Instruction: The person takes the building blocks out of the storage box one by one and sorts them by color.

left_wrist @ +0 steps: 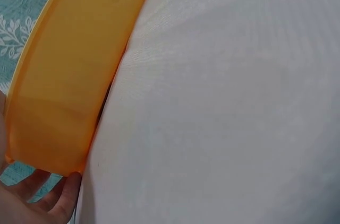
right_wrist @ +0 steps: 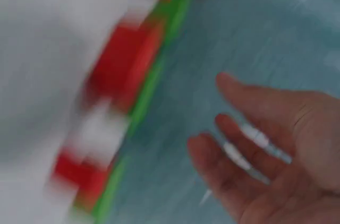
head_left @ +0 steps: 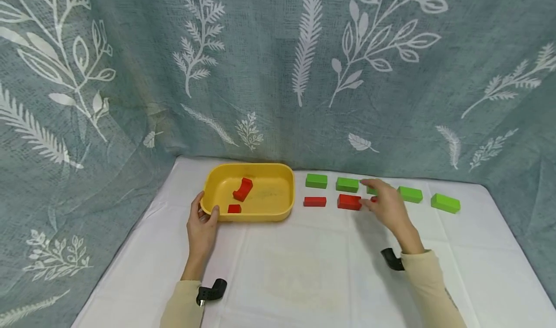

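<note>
At the back left of the table is a yellow plastic tray (head_left: 249,217), with two red blocks (head_left: 234,208) inside, one of them curved. My left hand (head_left: 202,229) holds the tray's front left corner, thumb at the front rim and fingers round the left end; in the left wrist view the fingers (left_wrist: 68,197) curl against the tray wall (left_wrist: 64,75). My right hand (head_left: 388,207) hovers over the rows of blocks with fingers spread and nothing between them. Closest to its fingertips is a red block (head_left: 349,202). Another red piece (head_left: 373,199) is mostly hidden behind this hand.
Several green blocks (head_left: 408,194) stand in a row along the table's back edge, one partly covered by the right hand. In front of them lies a slim red block (head_left: 314,201). A patterned teal curtain (head_left: 269,77) hangs behind the white tablecloth (head_left: 295,280).
</note>
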